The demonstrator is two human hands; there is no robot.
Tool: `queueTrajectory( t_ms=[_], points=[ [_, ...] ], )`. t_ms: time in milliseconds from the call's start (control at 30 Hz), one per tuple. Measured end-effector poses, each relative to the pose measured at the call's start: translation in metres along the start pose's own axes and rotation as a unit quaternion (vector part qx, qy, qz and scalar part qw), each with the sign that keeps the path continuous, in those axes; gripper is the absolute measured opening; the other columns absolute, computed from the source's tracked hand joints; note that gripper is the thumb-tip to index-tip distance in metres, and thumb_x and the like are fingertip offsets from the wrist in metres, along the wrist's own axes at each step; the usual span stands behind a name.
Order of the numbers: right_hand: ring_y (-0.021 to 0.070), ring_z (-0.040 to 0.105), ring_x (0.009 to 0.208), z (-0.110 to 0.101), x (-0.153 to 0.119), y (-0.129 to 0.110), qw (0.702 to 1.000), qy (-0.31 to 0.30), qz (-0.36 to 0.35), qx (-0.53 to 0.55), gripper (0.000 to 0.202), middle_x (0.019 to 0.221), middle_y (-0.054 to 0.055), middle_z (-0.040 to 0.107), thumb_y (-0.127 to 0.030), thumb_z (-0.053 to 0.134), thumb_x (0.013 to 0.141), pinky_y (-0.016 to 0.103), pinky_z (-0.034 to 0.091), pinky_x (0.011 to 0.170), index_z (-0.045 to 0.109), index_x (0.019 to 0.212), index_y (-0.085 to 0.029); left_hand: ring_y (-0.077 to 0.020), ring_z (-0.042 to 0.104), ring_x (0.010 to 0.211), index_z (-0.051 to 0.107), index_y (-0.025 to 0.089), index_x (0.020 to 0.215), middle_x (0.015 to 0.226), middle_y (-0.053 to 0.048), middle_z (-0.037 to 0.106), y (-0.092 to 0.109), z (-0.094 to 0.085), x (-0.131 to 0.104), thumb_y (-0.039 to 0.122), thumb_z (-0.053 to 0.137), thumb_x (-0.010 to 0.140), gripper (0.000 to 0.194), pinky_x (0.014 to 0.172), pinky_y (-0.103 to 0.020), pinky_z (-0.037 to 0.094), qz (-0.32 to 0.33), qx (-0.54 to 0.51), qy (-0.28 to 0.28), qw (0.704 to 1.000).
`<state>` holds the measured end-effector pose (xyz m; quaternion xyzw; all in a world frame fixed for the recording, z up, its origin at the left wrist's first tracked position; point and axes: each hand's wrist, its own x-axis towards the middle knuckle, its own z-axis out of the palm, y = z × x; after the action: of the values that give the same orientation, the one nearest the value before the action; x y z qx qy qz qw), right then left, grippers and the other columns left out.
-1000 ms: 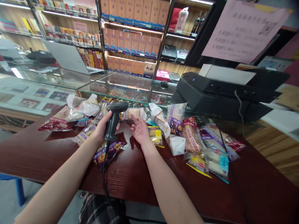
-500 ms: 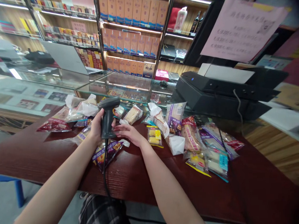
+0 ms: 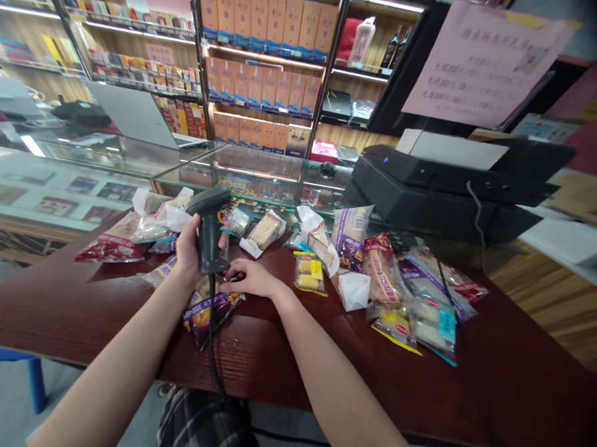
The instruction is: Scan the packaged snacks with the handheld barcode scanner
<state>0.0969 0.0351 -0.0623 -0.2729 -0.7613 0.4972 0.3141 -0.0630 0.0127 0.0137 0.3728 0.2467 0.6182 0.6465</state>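
My left hand [image 3: 187,252] is wrapped round the handle of a black barcode scanner [image 3: 210,238], held upright over the table with its head angled up to the right. A cable runs from its base toward my lap. My right hand [image 3: 251,277] is just right of the scanner's base, fingers curled and closed on the upper edge of a purple snack packet [image 3: 201,318]. The scanner and cable partly cover this packet. Behind the hands lie a white-wrapped bread packet [image 3: 266,233] and a clear packet [image 3: 237,221]. A small yellow cake packet [image 3: 310,273] lies to the right.
Several wrapped breads and snacks [image 3: 381,272] are heaped on the right of the dark red table [image 3: 295,344], with more [image 3: 114,240] at the left. Beyond stand a glass counter [image 3: 255,162], a laptop [image 3: 127,112] and a black printer [image 3: 426,183]. A blue stool [image 3: 35,384] is lower left.
My right hand has moved left and slightly down, its fingers closing on the purple packet's edge. The scanner has shifted slightly left in my left hand.
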Motion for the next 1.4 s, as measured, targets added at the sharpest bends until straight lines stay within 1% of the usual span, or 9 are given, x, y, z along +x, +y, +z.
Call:
queueTrajectory(
  t_ms=[133, 300, 367, 567, 700, 967, 1067, 1233, 1400],
  points=[
    [0.0142, 0.062, 0.073, 0.002, 0.003, 0.003, 0.993, 0.025, 0.055, 0.103, 0.026, 0.077, -0.002, 0.071, -0.043, 0.084, 0.065, 0.026, 0.048, 0.074, 0.073, 0.072, -0.02, -0.0189, 0.062, 0.053, 0.064, 0.013, 0.116, 0.061, -0.005, 0.062, 0.001, -0.003, 0.0, 0.052, 0.041, 0.094, 0.051, 0.041, -0.024, 0.044, 0.003, 0.0, -0.014, 1.0],
    [0.0162, 0.066, 0.078, 0.0, 0.005, 0.006, 0.962, 0.161, 0.06, 0.212, 0.018, 0.086, 0.0, 0.077, -0.036, 0.078, 0.071, 0.03, 0.052, 0.08, 0.07, 0.068, -0.02, -0.0153, 0.056, 0.047, 0.065, 0.011, 0.109, 0.058, -0.002, 0.057, 0.0, -0.006, 0.001, 0.048, 0.05, 0.091, 0.044, 0.04, -0.023, 0.041, 0.023, 0.009, -0.011, 1.0],
    [0.0159, 0.068, 0.078, -0.002, 0.005, 0.006, 0.947, 0.19, 0.074, 0.248, 0.015, 0.089, 0.001, 0.078, -0.032, 0.078, 0.069, 0.029, 0.053, 0.078, 0.07, 0.067, -0.02, -0.0148, 0.054, 0.047, 0.066, 0.012, 0.107, 0.058, -0.002, 0.056, 0.0, -0.005, 0.001, 0.047, 0.052, 0.091, 0.04, 0.041, -0.023, 0.042, 0.029, 0.008, 0.004, 1.0],
    [0.0146, 0.069, 0.07, -0.01, 0.003, -0.002, 0.9, 0.177, 0.103, 0.385, 0.014, 0.081, 0.0, 0.077, -0.025, 0.079, 0.067, 0.026, 0.055, 0.073, 0.067, 0.067, -0.018, -0.0134, 0.053, 0.048, 0.068, 0.018, 0.103, 0.066, -0.003, 0.062, 0.002, -0.001, -0.001, 0.049, 0.049, 0.093, 0.038, 0.044, -0.025, 0.044, 0.031, 0.001, 0.021, 0.999],
    [0.0161, 0.071, 0.07, -0.017, 0.001, -0.008, 0.872, 0.166, 0.113, 0.446, 0.014, 0.079, 0.0, 0.077, -0.022, 0.078, 0.067, 0.029, 0.058, 0.074, 0.065, 0.069, -0.018, -0.01, 0.049, 0.046, 0.067, 0.016, 0.103, 0.076, -0.006, 0.066, 0.005, 0.001, -0.002, 0.053, 0.052, 0.091, 0.042, 0.047, -0.025, 0.045, 0.02, -0.023, 0.013, 0.999],
    [0.0255, 0.074, 0.092, -0.023, -0.006, -0.014, 0.843, 0.201, 0.071, 0.494, 0.015, 0.092, 0.004, 0.079, -0.024, 0.074, 0.067, 0.042, 0.062, 0.079, 0.06, 0.069, -0.02, -0.0043, 0.032, 0.04, 0.065, 0.018, 0.116, 0.085, -0.006, 0.063, 0.012, 0.005, -0.007, 0.059, 0.045, 0.093, 0.051, 0.043, -0.024, 0.037, -0.002, -0.091, 0.001, 0.996],
    [0.0258, 0.074, 0.092, -0.023, -0.008, -0.01, 0.832, 0.221, 0.06, 0.505, 0.015, 0.096, 0.004, 0.079, -0.027, 0.073, 0.066, 0.042, 0.063, 0.078, 0.061, 0.073, -0.021, -0.0032, 0.028, 0.039, 0.064, 0.02, 0.119, 0.082, -0.003, 0.061, 0.014, 0.002, -0.008, 0.057, 0.046, 0.093, 0.048, 0.042, -0.023, 0.035, 0.003, -0.114, -0.02, 0.993],
    [0.0262, 0.074, 0.089, -0.022, -0.007, -0.006, 0.818, 0.237, 0.074, 0.519, 0.02, 0.088, 0.004, 0.078, -0.032, 0.072, 0.069, 0.044, 0.063, 0.079, 0.066, 0.083, -0.021, -0.0025, 0.026, 0.037, 0.063, 0.017, 0.118, 0.078, -0.002, 0.058, 0.016, 0.0, -0.009, 0.055, 0.039, 0.097, 0.049, 0.039, -0.022, 0.032, -0.011, -0.184, -0.044, 0.982],
    [0.0263, 0.075, 0.091, -0.022, -0.009, -0.006, 0.782, 0.241, 0.089, 0.567, 0.023, 0.087, 0.004, 0.079, -0.032, 0.07, 0.072, 0.044, 0.062, 0.084, 0.07, 0.092, -0.02, -0.003, 0.027, 0.037, 0.06, 0.013, 0.119, 0.077, -0.002, 0.057, 0.016, 0.0, -0.009, 0.056, 0.033, 0.099, 0.055, 0.039, -0.022, 0.031, -0.031, -0.208, -0.05, 0.976]
  ],
)
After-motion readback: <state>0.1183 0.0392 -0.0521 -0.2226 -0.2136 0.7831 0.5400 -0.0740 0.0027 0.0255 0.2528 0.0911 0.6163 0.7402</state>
